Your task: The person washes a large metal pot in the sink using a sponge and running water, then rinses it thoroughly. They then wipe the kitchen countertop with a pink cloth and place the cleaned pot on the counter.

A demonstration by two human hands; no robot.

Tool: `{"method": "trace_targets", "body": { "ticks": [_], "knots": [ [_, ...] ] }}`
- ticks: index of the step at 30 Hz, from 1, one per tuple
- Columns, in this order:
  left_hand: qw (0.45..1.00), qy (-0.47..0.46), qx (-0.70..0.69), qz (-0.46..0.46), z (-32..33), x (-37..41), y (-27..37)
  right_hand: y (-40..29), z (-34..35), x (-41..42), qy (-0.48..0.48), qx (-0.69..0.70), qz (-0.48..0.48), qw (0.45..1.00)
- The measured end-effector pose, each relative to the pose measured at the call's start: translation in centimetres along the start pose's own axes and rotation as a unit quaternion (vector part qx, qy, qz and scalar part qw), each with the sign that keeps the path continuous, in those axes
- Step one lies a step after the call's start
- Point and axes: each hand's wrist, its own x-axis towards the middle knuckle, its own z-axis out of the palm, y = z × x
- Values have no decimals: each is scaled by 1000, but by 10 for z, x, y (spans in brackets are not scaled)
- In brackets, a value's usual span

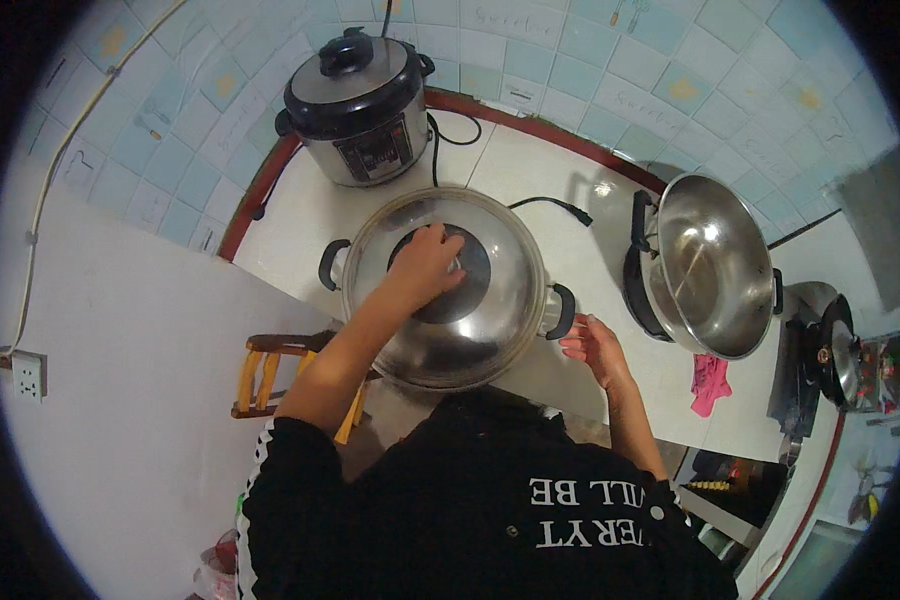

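A wide metal pot with two black side handles sits near the counter's front edge, covered by a domed metal lid with a dark centre. My left hand is over the middle of the lid, its fingers curled around the knob, which they mostly hide. Just right of the pot's right handle is my right hand, fingers apart and holding nothing; whether a fingertip touches the handle cannot be told.
An electric pressure cooker stands at the back left, a black power cord behind the pot. To the right are a tilted steel pot, a pink cloth and a lidded black pan. A wooden stool stands below left.
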Motion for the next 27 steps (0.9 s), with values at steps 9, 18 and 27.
{"method": "trace_targets", "body": {
  "ticks": [9,18,27],
  "knots": [
    [1000,-22,-7,11,-2,-16,-4,2,18,1,57,-113,-12,992],
    [967,207,-21,-148,5,-28,-67,15,19,19,51,-132,-51,989],
    [763,288,-350,-461,38,-112,-178,-7,40,4,82,-189,-131,970]
  ]
}}
